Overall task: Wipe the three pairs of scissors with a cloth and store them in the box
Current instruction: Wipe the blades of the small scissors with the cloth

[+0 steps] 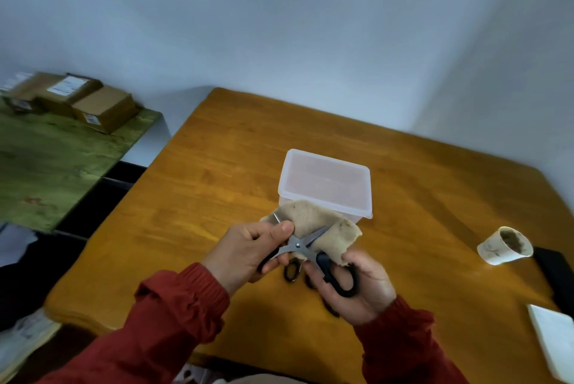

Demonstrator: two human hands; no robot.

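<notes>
Box found lidded, top entry blocked, tabletop left open to its left, cup set well right, spare scissors laid nearside.

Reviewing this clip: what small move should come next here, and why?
Probably draw the cloth along one open blade. The scissors are held spread, one handle in the left hand, the other in the right hand, with the cloth already against the blades. More black handles lie beneath on the table.
</notes>
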